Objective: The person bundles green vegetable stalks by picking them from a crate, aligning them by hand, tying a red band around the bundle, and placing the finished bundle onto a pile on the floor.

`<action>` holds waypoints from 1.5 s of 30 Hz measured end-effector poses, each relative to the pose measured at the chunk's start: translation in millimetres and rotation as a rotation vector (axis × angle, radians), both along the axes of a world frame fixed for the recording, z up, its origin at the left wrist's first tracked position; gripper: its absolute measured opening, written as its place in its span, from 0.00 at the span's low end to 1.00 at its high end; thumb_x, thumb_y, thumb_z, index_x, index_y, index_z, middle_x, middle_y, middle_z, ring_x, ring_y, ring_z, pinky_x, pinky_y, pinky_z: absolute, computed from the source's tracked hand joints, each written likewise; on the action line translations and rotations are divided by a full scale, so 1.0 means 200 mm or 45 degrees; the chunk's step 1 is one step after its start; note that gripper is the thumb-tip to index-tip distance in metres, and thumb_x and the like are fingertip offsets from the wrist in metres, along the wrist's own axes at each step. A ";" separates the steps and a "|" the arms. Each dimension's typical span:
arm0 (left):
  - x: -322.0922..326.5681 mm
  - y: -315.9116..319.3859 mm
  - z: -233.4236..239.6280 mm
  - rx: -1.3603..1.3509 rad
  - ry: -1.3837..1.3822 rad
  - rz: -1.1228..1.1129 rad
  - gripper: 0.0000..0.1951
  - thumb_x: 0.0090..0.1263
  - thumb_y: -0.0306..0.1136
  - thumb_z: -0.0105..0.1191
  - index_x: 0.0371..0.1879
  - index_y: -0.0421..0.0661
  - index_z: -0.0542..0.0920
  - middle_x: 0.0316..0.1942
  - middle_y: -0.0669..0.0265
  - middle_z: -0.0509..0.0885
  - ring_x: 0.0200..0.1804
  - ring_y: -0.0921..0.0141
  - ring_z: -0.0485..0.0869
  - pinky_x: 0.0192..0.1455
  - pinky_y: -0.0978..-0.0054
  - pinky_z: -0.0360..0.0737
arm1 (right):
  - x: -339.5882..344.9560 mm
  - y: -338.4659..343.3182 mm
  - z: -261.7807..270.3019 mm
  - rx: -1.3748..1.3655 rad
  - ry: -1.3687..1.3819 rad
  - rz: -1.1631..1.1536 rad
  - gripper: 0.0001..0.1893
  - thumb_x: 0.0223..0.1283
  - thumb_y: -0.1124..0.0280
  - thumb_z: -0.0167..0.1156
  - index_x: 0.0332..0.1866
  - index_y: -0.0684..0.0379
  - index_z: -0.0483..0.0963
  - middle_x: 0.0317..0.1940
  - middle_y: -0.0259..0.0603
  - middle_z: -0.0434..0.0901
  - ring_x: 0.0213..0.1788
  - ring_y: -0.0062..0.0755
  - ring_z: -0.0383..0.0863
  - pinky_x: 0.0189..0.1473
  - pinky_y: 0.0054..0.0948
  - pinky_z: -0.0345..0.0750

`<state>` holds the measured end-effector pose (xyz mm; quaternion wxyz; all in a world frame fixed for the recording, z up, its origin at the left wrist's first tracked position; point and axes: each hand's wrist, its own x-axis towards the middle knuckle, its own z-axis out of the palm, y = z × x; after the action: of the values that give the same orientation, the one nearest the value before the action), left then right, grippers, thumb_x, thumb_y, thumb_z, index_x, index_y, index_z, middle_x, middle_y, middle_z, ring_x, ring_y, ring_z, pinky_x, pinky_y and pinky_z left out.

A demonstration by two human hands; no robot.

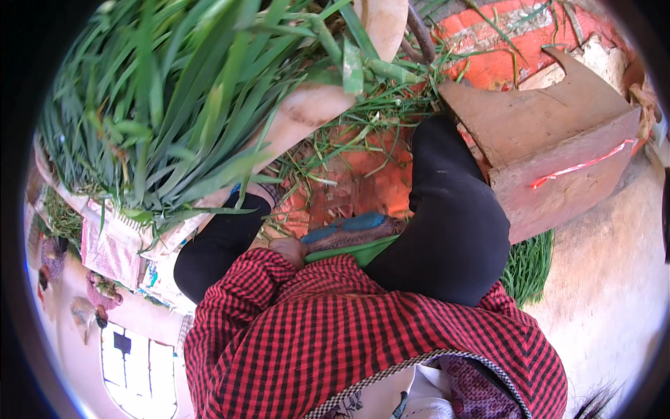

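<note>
My left hand [289, 251] is low between my legs, partly covered by its red-and-black checked sleeve. It is beside a green cloth edge [366, 253] and my folded foot in a blue-and-brown sock [348, 230]; whether its fingers grip anything is hidden. My right hand is out of view. Its checked sleeve [497, 299] passes behind my right knee [450, 235], near a bundle of thin green leaves [528, 269]. Ahead on the left, a large heap of long, flat green leaves [172, 105] rests on a pale support [301, 112].
A brown wooden box-like piece [565, 183] with a curved cutout and a red-and-white string stands against my right knee. Leaf scraps litter the orange floor sheet [361, 183]. A curved dark metal bar [420, 34] is ahead. Two people [102, 293] are far left, near a bright window [138, 366].
</note>
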<state>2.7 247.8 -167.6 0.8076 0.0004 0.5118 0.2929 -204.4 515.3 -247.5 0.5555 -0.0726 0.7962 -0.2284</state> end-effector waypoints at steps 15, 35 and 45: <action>0.02 0.07 0.30 -0.584 0.937 0.238 0.17 0.64 0.36 0.51 0.50 0.46 0.84 0.46 0.58 0.86 0.50 0.60 0.85 0.55 0.63 0.80 | 0.18 0.72 0.22 -0.195 0.224 0.043 0.15 0.64 0.65 0.64 0.51 0.63 0.81 0.43 0.37 0.86 0.47 0.29 0.83 0.50 0.29 0.78; 0.95 -1.05 0.39 -1.534 2.022 3.136 0.11 0.73 0.27 0.55 0.52 0.39 0.81 0.50 0.66 0.83 0.53 0.75 0.80 0.61 0.76 0.74 | 0.05 -1.46 1.44 -1.254 1.191 0.985 0.26 0.57 0.73 0.66 0.63 0.60 0.74 0.58 0.46 0.80 0.61 0.44 0.78 0.65 0.37 0.73; 0.66 -1.28 0.11 -1.766 2.066 3.367 0.20 0.76 0.38 0.56 0.59 0.37 0.76 0.49 0.63 0.84 0.48 0.74 0.81 0.56 0.74 0.78 | 0.74 -2.55 0.83 -0.781 0.931 1.780 0.41 0.52 0.49 0.68 0.68 0.61 0.65 0.62 0.51 0.73 0.64 0.51 0.73 0.66 0.41 0.70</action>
<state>134.1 -8.1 -145.0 0.5715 0.5832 -0.4359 -0.3785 -56.4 5.9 -80.8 0.2321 -0.7652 0.6005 -0.0003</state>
